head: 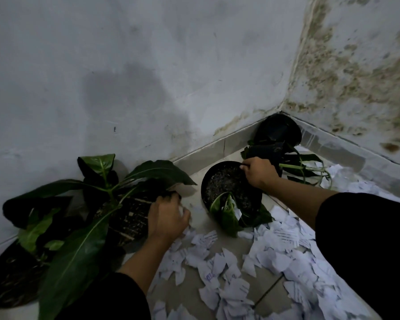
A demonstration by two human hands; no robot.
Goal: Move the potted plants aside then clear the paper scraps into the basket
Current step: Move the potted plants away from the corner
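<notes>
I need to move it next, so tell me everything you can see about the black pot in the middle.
The middle pot is round, black, plastic-looking, filled with dark gritty soil. It tilts toward the camera on the tiled floor near the wall corner. Green leaves droop over its near rim, with a paper scrap among them. The right hand grips its far rim.

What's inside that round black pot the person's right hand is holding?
The round black pot holds dark, speckled soil, with a green-leaved plant drooping over its near rim. The right hand grips the far rim and covers the soil there. Roots and anything buried cannot be seen.
</notes>
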